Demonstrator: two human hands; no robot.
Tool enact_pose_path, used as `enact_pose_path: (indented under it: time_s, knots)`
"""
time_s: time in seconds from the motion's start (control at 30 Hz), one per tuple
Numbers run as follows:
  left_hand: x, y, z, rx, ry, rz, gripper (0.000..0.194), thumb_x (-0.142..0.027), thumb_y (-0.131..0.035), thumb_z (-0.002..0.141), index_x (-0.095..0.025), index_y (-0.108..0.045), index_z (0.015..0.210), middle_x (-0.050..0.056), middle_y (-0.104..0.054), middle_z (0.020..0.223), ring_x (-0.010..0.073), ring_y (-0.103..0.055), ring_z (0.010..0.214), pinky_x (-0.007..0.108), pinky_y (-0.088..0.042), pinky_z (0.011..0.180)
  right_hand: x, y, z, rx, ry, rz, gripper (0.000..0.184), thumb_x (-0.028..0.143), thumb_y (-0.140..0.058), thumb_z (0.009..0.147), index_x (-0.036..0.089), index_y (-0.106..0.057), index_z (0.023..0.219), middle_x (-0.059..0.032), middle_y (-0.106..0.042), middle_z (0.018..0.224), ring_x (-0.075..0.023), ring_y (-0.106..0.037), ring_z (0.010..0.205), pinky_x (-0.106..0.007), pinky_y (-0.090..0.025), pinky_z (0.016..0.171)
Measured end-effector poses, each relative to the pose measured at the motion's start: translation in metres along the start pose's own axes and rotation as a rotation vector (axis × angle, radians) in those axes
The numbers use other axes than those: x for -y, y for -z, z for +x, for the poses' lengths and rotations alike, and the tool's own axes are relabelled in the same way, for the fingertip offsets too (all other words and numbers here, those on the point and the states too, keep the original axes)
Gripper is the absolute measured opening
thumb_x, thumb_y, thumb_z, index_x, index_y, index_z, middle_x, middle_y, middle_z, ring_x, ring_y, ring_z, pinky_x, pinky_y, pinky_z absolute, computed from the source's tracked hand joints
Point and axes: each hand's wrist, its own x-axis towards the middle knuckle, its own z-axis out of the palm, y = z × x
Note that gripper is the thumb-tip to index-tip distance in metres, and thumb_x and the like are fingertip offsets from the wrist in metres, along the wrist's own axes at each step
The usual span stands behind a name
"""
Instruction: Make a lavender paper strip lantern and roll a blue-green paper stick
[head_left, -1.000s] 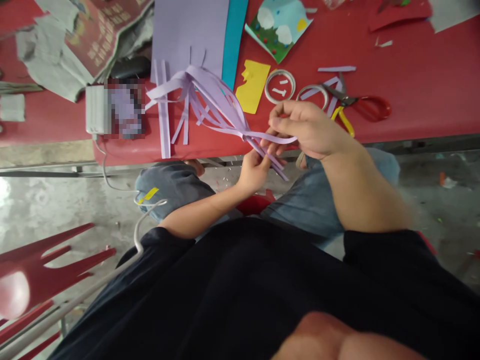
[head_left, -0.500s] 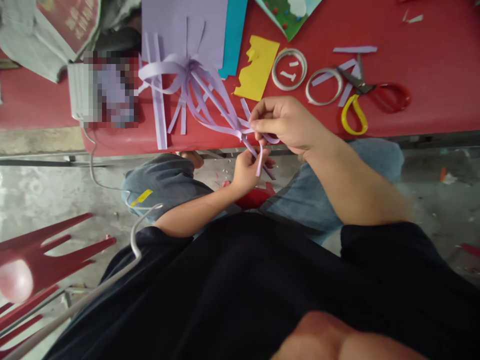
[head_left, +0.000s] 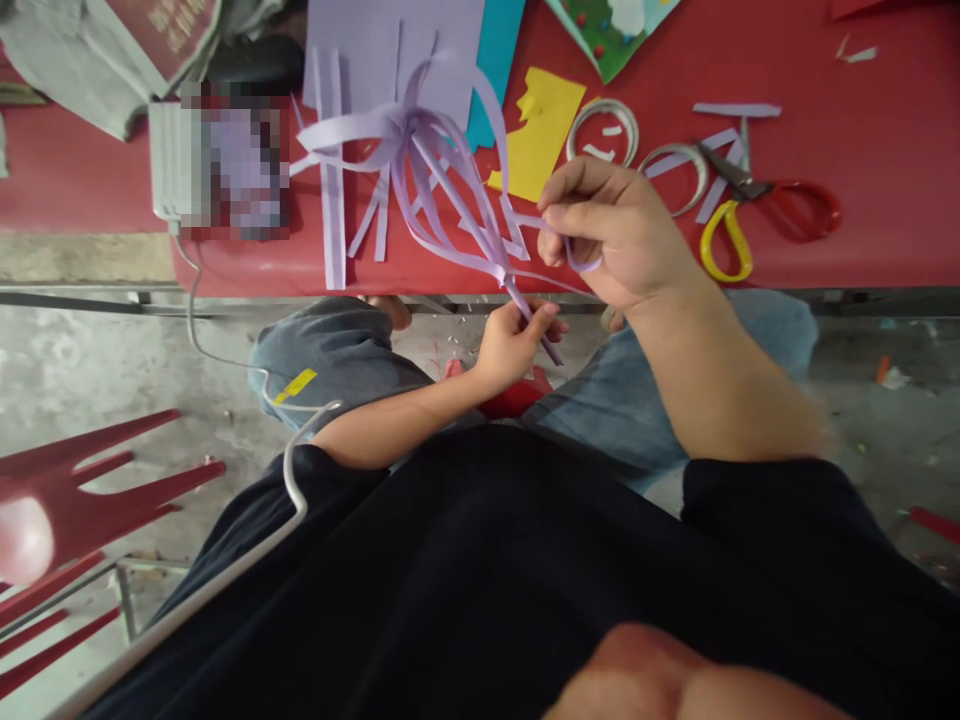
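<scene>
My left hand (head_left: 517, 340) is closed around the thin purple stem (head_left: 523, 298) of a paper flower, just past the table's front edge. Looped purple paper strips (head_left: 409, 125) fan out from the stem over the table, gathered at the far end. To the right, my right hand (head_left: 604, 230) pinches a narrow purple paper strip (head_left: 531, 221) between thumb and fingers. Part of that strip curls below the fingers. Whether its other end joins the flower, I cannot tell.
On the red table (head_left: 885, 200) lie scissors (head_left: 726, 240), two tape rolls (head_left: 634, 125), torn yellow paper (head_left: 551, 110), purple sheets (head_left: 352, 35) and loose strips (head_left: 334, 200). A white device (head_left: 165, 160) trails a cable (head_left: 289, 480) across my left side.
My right hand has moved right, away from the stem, with a strip in its fingers. One flower loop now arches higher on the right. My left hand keeps its hold on the stem.
</scene>
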Motion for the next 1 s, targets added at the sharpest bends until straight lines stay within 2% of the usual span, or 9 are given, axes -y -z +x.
enact_pose_path:
  time_s: [0.17, 0.3, 0.47, 0.63, 0.8, 0.93, 1.0]
  knots:
    - [-0.004, -0.005, -0.005, 0.006, 0.000, 0.008, 0.042, -0.059, -0.075, 0.102, -0.018, -0.070, 0.100, 0.006, -0.082, 0.082, 0.0162, -0.080, 0.075, 0.029, -0.067, 0.071, 0.003, 0.006, -0.003, 0.001, 0.057, 0.009, 0.027, 0.048, -0.094, 0.079, 0.032, -0.073, 0.086, 0.0007, -0.067, 0.069, -0.0220, -0.065, 0.063, -0.038, -0.046, 0.055]
    - [-0.005, -0.009, -0.009, 0.047, -0.020, 0.046, 0.034, -0.051, -0.071, 0.106, -0.018, -0.070, 0.099, 0.004, -0.081, 0.081, 0.0143, -0.078, 0.070, 0.027, -0.065, 0.067, 0.004, 0.013, -0.004, -0.022, 0.105, 0.010, 0.028, 0.051, -0.094, 0.078, 0.034, -0.075, 0.090, 0.0008, -0.065, 0.070, -0.0227, -0.063, 0.063, -0.039, -0.049, 0.058]
    - [-0.003, -0.015, -0.012, 0.071, -0.009, 0.071, 0.028, -0.044, -0.068, 0.108, -0.017, -0.070, 0.101, 0.004, -0.081, 0.081, 0.0136, -0.078, 0.072, 0.026, -0.064, 0.071, 0.011, 0.017, -0.006, -0.025, 0.168, 0.043, 0.022, 0.044, -0.094, 0.079, 0.034, -0.077, 0.088, 0.0010, -0.064, 0.073, -0.0210, -0.060, 0.063, -0.039, -0.052, 0.064]
    - [0.001, -0.025, -0.020, 0.087, 0.039, 0.008, 0.032, -0.049, -0.071, 0.106, -0.018, -0.069, 0.099, 0.004, -0.081, 0.081, 0.0142, -0.078, 0.072, 0.026, -0.063, 0.070, 0.022, 0.016, -0.011, -0.014, 0.198, 0.071, 0.011, 0.033, -0.089, 0.081, 0.032, -0.079, 0.085, 0.0008, -0.059, 0.072, -0.0175, -0.055, 0.060, -0.038, -0.047, 0.065]
    - [0.006, -0.037, -0.030, 0.138, 0.123, -0.063, 0.042, -0.061, -0.074, 0.102, -0.019, -0.069, 0.099, 0.005, -0.082, 0.083, 0.0175, -0.080, 0.076, 0.031, -0.066, 0.075, 0.028, 0.020, -0.018, -0.036, 0.181, 0.040, 0.009, 0.028, -0.086, 0.080, 0.030, -0.079, 0.086, -0.0020, -0.063, 0.078, -0.0176, -0.055, 0.062, -0.040, -0.043, 0.065]
    - [0.009, -0.044, -0.031, 0.152, 0.132, -0.042, 0.039, -0.056, -0.072, 0.104, -0.017, -0.069, 0.098, 0.007, -0.083, 0.085, 0.0170, -0.080, 0.078, 0.029, -0.066, 0.076, 0.030, 0.025, -0.023, -0.067, 0.174, -0.023, 0.012, 0.035, -0.089, 0.081, 0.033, -0.077, 0.084, -0.0013, -0.064, 0.078, -0.0193, -0.056, 0.062, -0.038, -0.040, 0.058]
    - [0.012, -0.046, -0.026, 0.117, 0.135, -0.073, 0.031, -0.048, -0.072, 0.105, -0.017, -0.066, 0.105, 0.004, -0.080, 0.081, 0.0159, -0.079, 0.074, 0.029, -0.065, 0.073, 0.031, 0.026, -0.027, -0.065, 0.173, -0.058, 0.013, 0.035, -0.089, 0.082, 0.032, -0.077, 0.085, -0.0013, -0.064, 0.074, -0.0203, -0.058, 0.063, -0.037, -0.035, 0.056]
